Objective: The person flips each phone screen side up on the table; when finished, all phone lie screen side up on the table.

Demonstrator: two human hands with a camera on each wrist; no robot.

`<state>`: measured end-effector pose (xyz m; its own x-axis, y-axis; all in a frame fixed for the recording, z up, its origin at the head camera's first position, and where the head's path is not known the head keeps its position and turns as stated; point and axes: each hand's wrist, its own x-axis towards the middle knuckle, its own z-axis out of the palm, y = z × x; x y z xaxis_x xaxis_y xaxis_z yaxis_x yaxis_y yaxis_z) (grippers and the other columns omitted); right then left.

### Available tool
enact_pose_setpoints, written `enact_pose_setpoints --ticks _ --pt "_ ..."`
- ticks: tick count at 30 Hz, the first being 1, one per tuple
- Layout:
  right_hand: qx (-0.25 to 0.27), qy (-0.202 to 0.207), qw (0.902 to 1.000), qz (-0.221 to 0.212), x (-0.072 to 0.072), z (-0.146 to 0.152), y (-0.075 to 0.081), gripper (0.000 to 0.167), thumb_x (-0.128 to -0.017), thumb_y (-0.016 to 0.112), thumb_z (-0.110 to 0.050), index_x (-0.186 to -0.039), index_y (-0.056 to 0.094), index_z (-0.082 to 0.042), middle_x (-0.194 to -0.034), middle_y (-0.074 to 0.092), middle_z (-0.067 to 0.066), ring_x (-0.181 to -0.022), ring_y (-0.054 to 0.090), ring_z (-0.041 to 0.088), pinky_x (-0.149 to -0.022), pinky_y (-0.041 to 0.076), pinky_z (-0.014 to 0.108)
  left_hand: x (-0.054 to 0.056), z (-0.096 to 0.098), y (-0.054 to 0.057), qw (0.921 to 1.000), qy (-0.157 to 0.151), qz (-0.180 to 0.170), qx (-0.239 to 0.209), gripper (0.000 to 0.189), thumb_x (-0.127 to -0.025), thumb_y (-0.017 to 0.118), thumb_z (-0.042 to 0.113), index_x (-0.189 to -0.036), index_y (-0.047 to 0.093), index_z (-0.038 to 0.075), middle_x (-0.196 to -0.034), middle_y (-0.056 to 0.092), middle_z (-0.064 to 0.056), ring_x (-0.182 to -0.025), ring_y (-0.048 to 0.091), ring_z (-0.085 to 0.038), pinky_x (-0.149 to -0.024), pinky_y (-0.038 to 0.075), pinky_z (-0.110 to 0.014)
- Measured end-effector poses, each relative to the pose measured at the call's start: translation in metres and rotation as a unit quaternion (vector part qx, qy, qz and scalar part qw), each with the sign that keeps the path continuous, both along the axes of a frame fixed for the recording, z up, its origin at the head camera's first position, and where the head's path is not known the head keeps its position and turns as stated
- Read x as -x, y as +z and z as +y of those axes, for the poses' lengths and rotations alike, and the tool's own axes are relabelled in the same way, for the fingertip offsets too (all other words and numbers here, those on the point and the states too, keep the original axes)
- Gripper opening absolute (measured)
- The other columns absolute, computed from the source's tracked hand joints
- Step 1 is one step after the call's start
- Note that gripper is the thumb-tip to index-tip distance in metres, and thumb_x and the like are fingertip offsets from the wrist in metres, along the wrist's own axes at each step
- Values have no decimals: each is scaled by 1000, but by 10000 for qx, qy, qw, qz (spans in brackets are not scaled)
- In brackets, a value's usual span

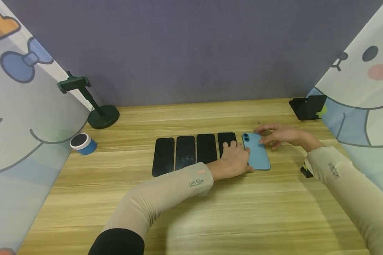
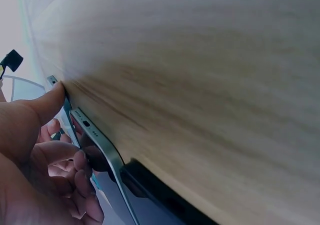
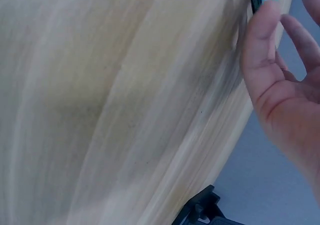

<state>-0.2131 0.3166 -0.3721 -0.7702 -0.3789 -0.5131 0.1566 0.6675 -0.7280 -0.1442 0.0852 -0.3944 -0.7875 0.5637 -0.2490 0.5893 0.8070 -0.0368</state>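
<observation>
Five slim phones make a side-by-side row in the head view, the rightmost a light blue phone [image 1: 259,156] lying back up with its camera lenses at the top left. My left hand [image 1: 232,162] lies over the fourth phone [image 1: 226,137], which has a dark screen, and its thumb reaches the blue phone's lower left edge. In the left wrist view the fingers are loosely bent over a phone with a silver edge [image 2: 106,146]. At the blue phone's upper right, my right hand [image 1: 281,135] has its thumb and fingertips by the edge, fingers spread loosely.
Three more black phones [image 1: 163,156] continue the row leftward. A dark green stand [image 1: 103,116] and a blue and white round container [image 1: 84,143] are at the left. A black folding stand [image 1: 307,107] stands back right. A small black item [image 1: 306,172] lies by the right sleeve.
</observation>
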Motion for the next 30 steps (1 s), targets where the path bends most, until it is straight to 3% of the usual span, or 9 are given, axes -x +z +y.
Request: enact_pose_setpoints --ticks 7,13,21,30 --pt "132 -100 9998 -140 2 0 -3 68 -94 70 -27 -153 41 -8 -156 34 23 -99 58 19 -70 58 36 1 -3 1 9999 0 -134 30 81 -88 50 76 -157 32 37 -151 46 2 -132 43 -22 -111 35 -49" --pt "190 -199 9994 -220 5 -1 -3 66 -95 70 -25 -152 42 -9 -125 52 13 -80 54 14 -64 56 32 3 -7 0 9998 -3 -158 -100 82 -87 51 76 -157 32 37 -152 46 3 -131 44 -23 -110 37 -50" --pt "414 -227 9982 -366 9 0 -7 65 -97 68 -22 -154 39 -7 -95 53 2 -68 48 11 -62 53 30 5 -10 -3 9995 10 -242 -198 81 -87 52 77 -156 32 39 -153 45 2 -130 46 -23 -106 39 -50" --pt "891 -534 9942 -291 6 1 -18 69 -96 69 -18 -156 37 -9 -85 50 1 -65 47 12 -60 50 30 9 -14 -6 9995 -12 -252 -206 80 -87 46 79 -156 29 43 -154 43 3 -129 46 -22 -104 41 -48"
